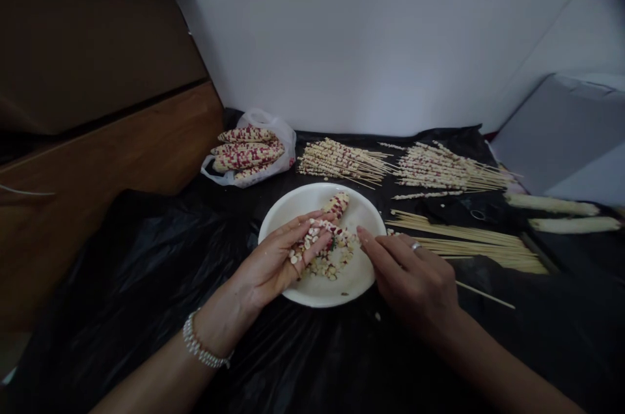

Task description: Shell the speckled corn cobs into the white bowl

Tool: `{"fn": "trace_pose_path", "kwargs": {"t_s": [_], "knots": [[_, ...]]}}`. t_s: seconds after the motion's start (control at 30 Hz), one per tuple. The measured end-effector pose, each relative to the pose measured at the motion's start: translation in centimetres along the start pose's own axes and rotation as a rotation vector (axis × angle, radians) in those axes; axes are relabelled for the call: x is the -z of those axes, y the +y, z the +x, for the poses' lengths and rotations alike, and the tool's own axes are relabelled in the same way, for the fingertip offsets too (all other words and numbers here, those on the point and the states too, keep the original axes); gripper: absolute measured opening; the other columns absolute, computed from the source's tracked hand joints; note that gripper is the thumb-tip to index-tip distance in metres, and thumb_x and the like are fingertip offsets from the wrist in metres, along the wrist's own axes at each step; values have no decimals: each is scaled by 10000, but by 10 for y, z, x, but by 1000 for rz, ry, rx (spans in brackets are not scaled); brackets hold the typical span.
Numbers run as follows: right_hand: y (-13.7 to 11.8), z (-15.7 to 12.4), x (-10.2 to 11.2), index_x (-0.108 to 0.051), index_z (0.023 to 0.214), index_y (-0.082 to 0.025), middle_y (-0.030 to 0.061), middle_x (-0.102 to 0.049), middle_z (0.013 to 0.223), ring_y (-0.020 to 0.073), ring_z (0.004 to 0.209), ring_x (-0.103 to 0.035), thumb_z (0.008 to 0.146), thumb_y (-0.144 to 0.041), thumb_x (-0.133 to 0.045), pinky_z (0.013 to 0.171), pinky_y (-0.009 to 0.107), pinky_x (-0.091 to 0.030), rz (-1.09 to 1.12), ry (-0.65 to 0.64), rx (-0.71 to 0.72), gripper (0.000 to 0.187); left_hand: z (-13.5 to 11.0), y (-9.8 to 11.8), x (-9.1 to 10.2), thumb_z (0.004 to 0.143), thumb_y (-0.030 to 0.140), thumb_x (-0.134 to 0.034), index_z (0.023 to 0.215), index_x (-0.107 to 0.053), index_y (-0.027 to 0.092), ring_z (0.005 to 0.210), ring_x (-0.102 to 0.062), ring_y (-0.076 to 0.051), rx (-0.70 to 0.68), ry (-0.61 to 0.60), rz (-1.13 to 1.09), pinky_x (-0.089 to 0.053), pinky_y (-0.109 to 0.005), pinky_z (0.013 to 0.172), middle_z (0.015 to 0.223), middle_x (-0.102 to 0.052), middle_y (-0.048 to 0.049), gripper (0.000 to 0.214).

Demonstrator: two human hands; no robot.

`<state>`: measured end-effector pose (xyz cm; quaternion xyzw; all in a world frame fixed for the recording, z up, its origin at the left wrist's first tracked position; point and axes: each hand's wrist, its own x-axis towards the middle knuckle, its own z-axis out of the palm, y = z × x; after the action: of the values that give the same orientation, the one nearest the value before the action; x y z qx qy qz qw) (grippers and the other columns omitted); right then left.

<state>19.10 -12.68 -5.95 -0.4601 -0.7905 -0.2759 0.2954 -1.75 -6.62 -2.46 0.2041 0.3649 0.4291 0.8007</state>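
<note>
Over a white bowl (322, 303), my left hand (276, 258) is cupped palm up, holding loose corn kernels (295, 254) in its fingers. My right hand (415, 271) grips a bamboo skewer (486, 295), whose bare end sticks out behind the hand. White and dark red kernels are threaded along the skewer's front part, which lies across my left fingers. Inside the bowl are a speckled corn cob (336, 204), behind my left fingers, and a pile of loose kernels (327, 267). My right fingertips are pinched at the bowl's right rim.
A plastic bag (286, 134) with several corn cobs stands at the back left. Two piles of kernel-strung skewers (336, 160) lie behind the bowl. Bare bamboo skewers (469, 241) and stripped cobs (571, 225) are at right. Black plastic sheeting (185, 258) covers the surface; a white wall rises behind.
</note>
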Motion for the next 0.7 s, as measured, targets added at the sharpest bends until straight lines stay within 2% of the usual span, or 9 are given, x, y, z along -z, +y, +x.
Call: {"fn": "trace_pose_path", "kwargs": {"t_s": [0.33, 0.53, 0.7], "knots": [[-1, 2, 2, -609, 1259, -100, 41, -696, 838, 154, 726, -590, 866, -91, -632, 606, 302, -418, 21, 26, 2, 394, 0, 0, -8, 868, 6, -561, 933, -694, 90, 876, -714, -141, -41, 153, -25, -583, -209, 848, 998, -726, -106, 170], [0, 3, 4, -596, 1272, -99, 55, -704, 891, 163, 787, -616, 863, -75, -631, 634, 295, -431, 56, 40, -1, 412, -1, 2, -8, 852, -8, -571, 921, -694, 85, 738, -692, -108, -15, 170, -78, -569, -111, 621, 854, -690, -87, 170], [0, 4, 4, -611, 1244, -109, 57, -711, 905, 168, 794, -618, 868, -62, -617, 643, 291, -437, 49, 64, -6, 379, 1, 2, -5, 859, -20, -545, 976, -692, 82, 737, -690, -106, 6, 159, -140, -576, -120, 634, 838, -678, -79, 214]]}}
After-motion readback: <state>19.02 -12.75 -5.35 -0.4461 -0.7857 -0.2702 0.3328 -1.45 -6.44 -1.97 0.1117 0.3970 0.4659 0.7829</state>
